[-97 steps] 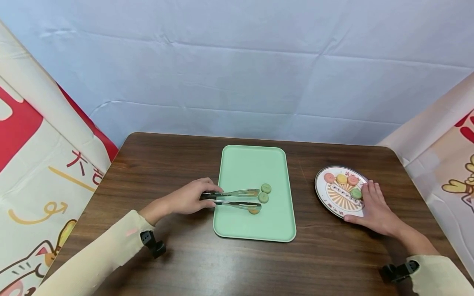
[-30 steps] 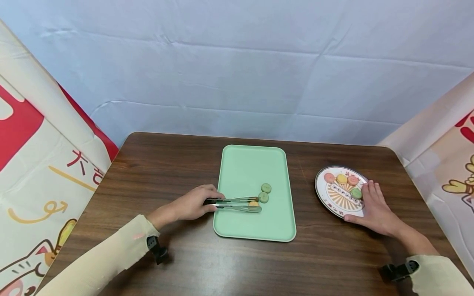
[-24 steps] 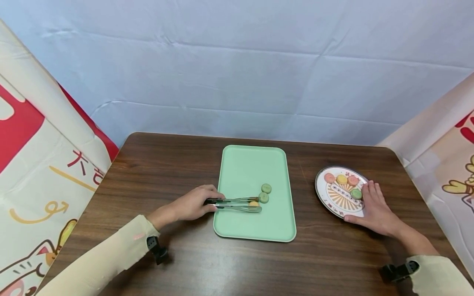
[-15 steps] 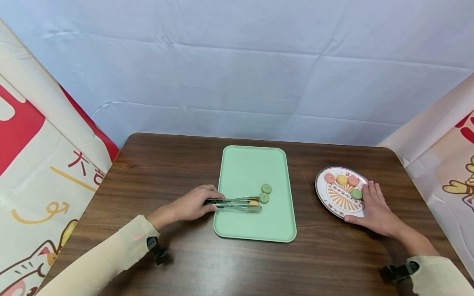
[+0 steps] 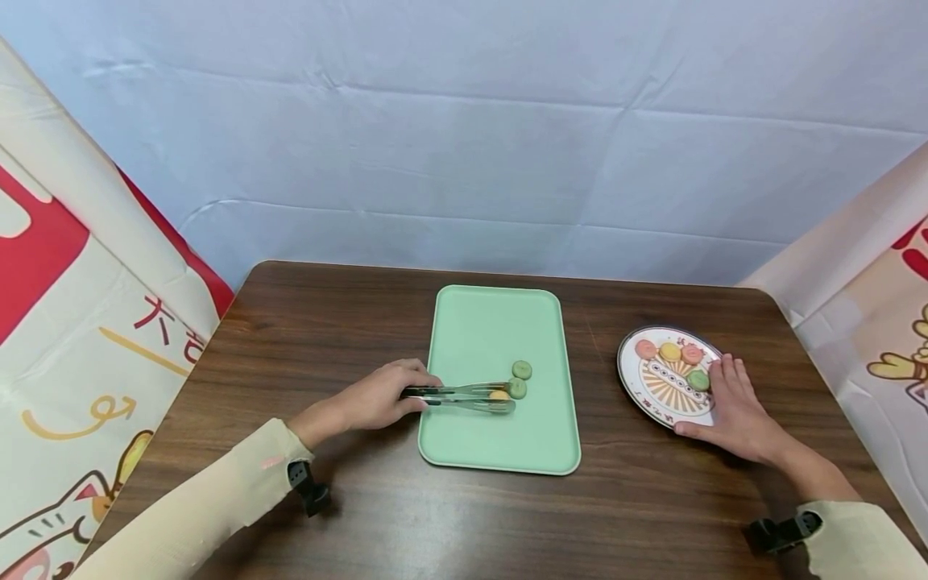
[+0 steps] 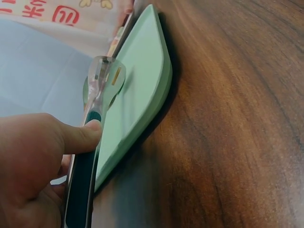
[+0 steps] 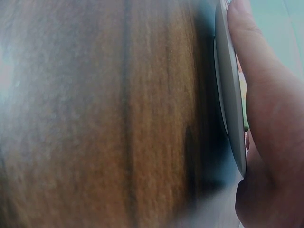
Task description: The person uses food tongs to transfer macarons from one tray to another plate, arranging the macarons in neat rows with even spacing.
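Note:
My left hand (image 5: 380, 395) grips a pair of metal tongs (image 5: 487, 406) with dark handles, the thumb along one side in the left wrist view. Their two arms reach over the mint-green tray (image 5: 496, 322), one on either side of a yellow macaron (image 5: 499, 395). Two green macarons, an upper one (image 5: 521, 370) and a lower one (image 5: 517, 388), lie just beyond the tong tips. On the right, my right hand (image 5: 739, 415) rests on the rim of a round white patterned plate (image 5: 641, 399), its fingers extended. The plate bears two pink macarons, a yellow one (image 5: 670, 351) and a green one (image 5: 698, 380).
Tray and plate stand apart on a dark wood table (image 5: 594, 515), bare wood between them. A pale cloth (image 5: 464, 161) hangs behind the table's far edge, and printed cloths hang at both sides. Each wrist wears a black strap with a small camera.
My left hand has shifted slightly right and toward me with the tongs. Their arms have drawn closer together and now flank the yellow macaron, which one arm partly covered before. My right hand stays put.

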`<action>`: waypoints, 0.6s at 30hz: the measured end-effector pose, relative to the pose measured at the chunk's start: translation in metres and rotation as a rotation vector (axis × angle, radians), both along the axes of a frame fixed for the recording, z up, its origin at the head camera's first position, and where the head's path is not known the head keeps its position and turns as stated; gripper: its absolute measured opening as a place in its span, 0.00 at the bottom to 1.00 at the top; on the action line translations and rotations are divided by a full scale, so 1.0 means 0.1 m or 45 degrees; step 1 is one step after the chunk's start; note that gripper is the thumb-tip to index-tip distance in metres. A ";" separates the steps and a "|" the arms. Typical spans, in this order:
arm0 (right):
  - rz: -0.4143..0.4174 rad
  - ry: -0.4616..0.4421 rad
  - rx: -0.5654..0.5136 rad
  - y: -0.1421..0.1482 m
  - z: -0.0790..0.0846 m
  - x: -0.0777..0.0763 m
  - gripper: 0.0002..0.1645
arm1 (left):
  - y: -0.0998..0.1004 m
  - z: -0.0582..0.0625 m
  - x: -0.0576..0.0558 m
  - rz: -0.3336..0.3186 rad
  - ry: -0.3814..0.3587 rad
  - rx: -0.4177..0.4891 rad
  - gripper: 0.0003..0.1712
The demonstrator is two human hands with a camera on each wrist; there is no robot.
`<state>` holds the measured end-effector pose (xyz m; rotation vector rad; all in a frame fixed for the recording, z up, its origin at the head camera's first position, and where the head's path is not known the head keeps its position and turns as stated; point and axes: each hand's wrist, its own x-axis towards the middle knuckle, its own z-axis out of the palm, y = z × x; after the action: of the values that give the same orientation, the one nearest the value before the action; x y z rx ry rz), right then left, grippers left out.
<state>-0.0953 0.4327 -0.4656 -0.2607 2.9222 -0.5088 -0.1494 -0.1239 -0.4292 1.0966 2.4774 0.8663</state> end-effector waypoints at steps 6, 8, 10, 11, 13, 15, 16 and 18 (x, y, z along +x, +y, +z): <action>0.000 -0.015 -0.003 -0.01 0.01 0.01 0.81 | 0.02 0.02 -0.02 -0.028 0.024 0.029 0.17; -0.001 -0.017 -0.008 -0.01 0.01 0.01 0.81 | 0.02 0.02 -0.02 -0.038 0.031 0.035 0.17; -0.002 -0.020 -0.007 -0.01 0.01 0.02 0.81 | 0.04 0.02 -0.03 -0.040 0.035 0.033 0.17; -0.003 -0.019 -0.008 -0.01 0.01 0.01 0.81 | 0.04 0.03 -0.03 -0.039 0.035 0.033 0.17; -0.002 -0.017 -0.009 0.00 0.01 0.01 0.81 | 0.05 0.04 -0.03 -0.036 0.033 0.031 0.18; -0.002 -0.020 -0.006 0.00 0.01 0.01 0.81 | 0.07 0.05 -0.04 -0.033 0.028 0.027 0.18; 0.000 -0.018 -0.005 0.00 0.01 0.01 0.81 | 0.07 0.06 -0.04 -0.030 0.026 0.021 0.18; 0.003 -0.016 -0.007 0.00 0.01 0.02 0.81 | 0.09 0.07 -0.05 -0.032 0.028 0.016 0.19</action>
<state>-0.0936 0.4325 -0.4648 -0.2603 2.9088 -0.5160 -0.1540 -0.1151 -0.4224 1.1451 2.4741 0.8681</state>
